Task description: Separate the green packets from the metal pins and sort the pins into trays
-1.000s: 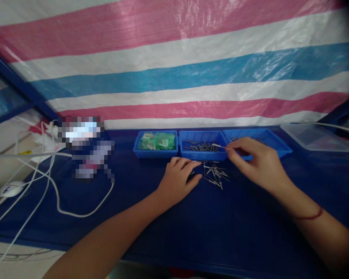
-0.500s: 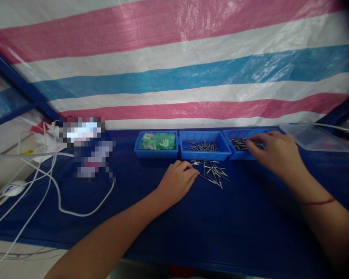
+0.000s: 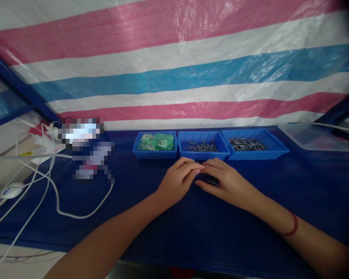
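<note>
Both close tog., fingertips abt meeting: 1 L hand [image 3: 178, 181], fingers bent, can't tell if gripping; 1 R hand [image 3: 228, 182], thumb & fingers apart round 1 pile of metal pins [image 3: 208, 179], can't tell if any held. Pile's on blue table [image 3: 221, 232], nr mid tray, part-hidden, no count poss. 3 blue trays in row: L tray [image 3: 155, 155] w/ green packs [image 3: 163, 142], no. unclear; mid tray [image 3: 205, 155] & R tray [image 3: 256, 155] w/ loose pins, too many to count. 1 red band [image 3: 295, 224], R wrist.
</note>
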{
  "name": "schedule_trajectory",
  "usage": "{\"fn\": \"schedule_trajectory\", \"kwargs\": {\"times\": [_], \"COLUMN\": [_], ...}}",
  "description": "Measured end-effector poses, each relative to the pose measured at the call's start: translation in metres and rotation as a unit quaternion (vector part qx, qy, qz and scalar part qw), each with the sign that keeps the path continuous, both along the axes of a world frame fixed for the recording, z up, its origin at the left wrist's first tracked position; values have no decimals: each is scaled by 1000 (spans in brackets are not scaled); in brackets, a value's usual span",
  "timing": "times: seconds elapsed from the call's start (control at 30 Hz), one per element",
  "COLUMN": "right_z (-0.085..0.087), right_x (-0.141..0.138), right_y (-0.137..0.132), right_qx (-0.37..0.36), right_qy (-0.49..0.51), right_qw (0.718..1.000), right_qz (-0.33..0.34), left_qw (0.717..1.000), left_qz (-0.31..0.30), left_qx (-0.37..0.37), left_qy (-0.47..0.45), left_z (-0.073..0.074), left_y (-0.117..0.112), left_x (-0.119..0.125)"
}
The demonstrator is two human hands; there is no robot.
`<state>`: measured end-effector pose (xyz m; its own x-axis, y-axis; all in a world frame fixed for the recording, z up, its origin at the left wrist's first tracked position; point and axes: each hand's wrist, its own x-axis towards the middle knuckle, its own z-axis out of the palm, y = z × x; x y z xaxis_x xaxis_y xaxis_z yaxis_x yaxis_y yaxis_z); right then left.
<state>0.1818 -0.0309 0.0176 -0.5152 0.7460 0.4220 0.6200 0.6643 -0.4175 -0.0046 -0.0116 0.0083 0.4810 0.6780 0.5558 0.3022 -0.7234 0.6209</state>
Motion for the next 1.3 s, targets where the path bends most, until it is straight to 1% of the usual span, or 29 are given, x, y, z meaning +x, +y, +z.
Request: {"fn": "schedule_trajectory", "kwargs": {"times": [0.07, 0.13, 0.27, 0.37, 0.47, 0.6, 0.77, 0.93, 1.03, 1.13, 1.2, 1.23, 1.3], "right_z": [-3, -2, 2, 5, 6, 5, 6, 9, 9, 10, 14, 16, 22], "right_x": [-3, -2, 1, 2, 1, 0, -1, -1, 1, 6, 15, 21, 36], "right_y": [0, 1, 2, 0, -2, -4, -5, -7, -6, -1, 3, 5, 11], "right_qx": [-26, -46, -60, -55, -42, -34, -24, -6, 16, 41, 64, 79, 111], "right_qy": [28, 71, 162, 207, 227, 214, 206, 194, 163, 131, 122, 120, 109], "right_qw": [999, 996, 984, 974, 969, 973, 976, 979, 985, 989, 988, 985, 973], "right_qz": [11, 7, -44, -77, -86, -73, -72, -59, -50, -46, -72, -98, -173], "left_qw": [1000, 998, 996, 997, 997, 997, 996, 996, 996, 996, 998, 998, 995], "left_qz": [7, 17, 46, 32, 4, -13, -17, 10, 32, 37, 35, 29, 10], "left_qx": [-10, -21, -41, -52, -62, -80, -87, -84, -81, -72, -58, -48, -21], "left_qy": [-27, -48, -60, -52, -39, -18, -7, -27, -36, -26, 2, 26, 93], "left_z": [3, 4, 3, 2, 1, 1, -1, 0, 1, 1, 1, 0, -1], "left_y": [-1, -1, 2, 1, -2, -3, -2, -2, -2, -1, -1, -1, -1], "left_x": [0, 0, -1, 0, 3, 4, 4, 4, 3, 2, 1, 0, -1]}}
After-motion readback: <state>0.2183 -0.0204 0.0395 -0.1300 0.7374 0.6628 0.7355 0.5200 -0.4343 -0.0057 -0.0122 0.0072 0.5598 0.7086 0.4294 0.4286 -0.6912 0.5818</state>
